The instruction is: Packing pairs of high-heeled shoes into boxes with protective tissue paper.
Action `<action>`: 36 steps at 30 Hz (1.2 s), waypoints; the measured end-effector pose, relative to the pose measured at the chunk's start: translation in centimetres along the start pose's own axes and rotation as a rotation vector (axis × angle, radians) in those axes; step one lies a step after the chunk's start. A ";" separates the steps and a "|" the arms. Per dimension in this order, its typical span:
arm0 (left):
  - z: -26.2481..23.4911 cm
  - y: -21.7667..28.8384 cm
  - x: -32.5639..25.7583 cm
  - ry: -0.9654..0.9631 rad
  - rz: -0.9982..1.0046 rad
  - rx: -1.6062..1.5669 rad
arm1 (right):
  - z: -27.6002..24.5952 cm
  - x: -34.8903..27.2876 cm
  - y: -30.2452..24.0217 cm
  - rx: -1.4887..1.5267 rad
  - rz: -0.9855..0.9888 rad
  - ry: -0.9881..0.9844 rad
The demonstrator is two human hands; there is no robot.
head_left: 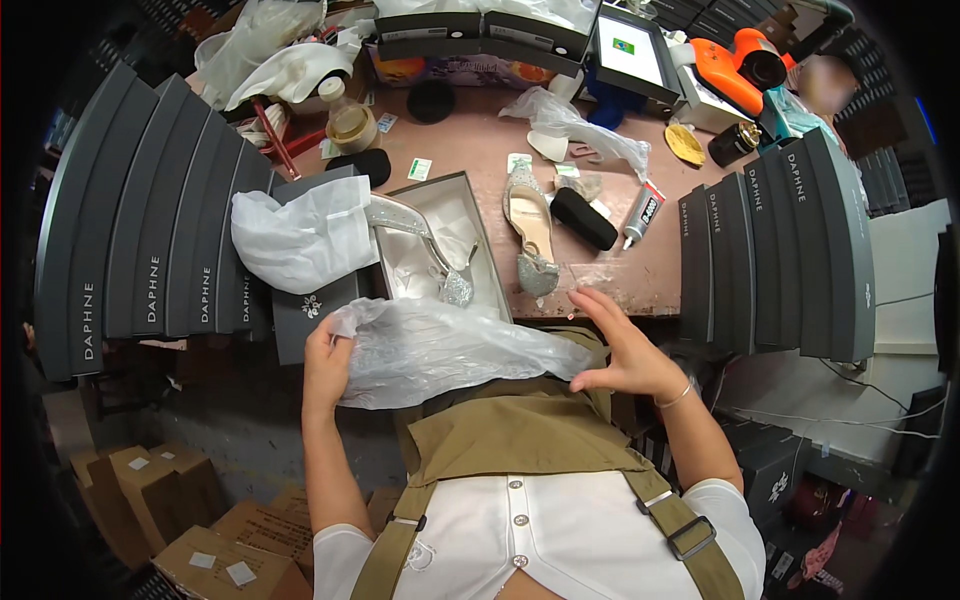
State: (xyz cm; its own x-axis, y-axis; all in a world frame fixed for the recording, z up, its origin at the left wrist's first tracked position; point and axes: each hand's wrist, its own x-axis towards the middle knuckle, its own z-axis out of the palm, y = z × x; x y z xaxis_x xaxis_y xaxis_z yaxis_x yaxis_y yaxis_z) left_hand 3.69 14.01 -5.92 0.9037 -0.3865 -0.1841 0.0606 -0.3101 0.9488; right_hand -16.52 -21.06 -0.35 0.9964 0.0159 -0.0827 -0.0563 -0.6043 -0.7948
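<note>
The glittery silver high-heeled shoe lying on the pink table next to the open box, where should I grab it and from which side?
Grip the glittery silver high-heeled shoe across its narrow middle, probably from above. It lies flat on the pink table, its toe toward the near edge, apart from the open grey shoebox. The right hand is nearest; the left hand holds the clear plastic bag.

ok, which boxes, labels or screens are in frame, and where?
Dark grey shoe boxes: stacked left, white lettering on ends.
More grey shoe boxes: stacked right.
Open shoe box: table centre, white-lined.
Screen: top centre, white, small green patch.
Cardboard cartons: floor, lower left, white stickers.
</note>
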 end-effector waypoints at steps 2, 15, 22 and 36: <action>0.4 1.0 0.0 -0.039 -0.095 -0.013 | 1.8 0.6 -2.0 -0.329 -0.064 0.107; -2.4 -0.3 -0.4 0.057 -0.126 -0.472 | 4.7 -0.9 6.7 0.452 0.335 0.553; -3.1 -1.0 -0.1 0.020 -0.189 -0.536 | 1.1 -3.0 4.3 0.564 0.412 0.226; -3.5 -3.5 0.3 -0.301 -0.142 -0.763 | 1.3 -4.3 9.2 1.049 0.316 0.546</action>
State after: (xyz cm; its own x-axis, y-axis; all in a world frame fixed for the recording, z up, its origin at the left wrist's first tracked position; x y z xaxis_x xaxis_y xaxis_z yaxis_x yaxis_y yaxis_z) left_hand 5.23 18.06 -8.35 0.7203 -0.6378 -0.2728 0.5340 0.2589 0.8048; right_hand -21.44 -25.62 -8.05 0.8113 -0.5036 -0.2972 -0.0722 0.4181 -0.9055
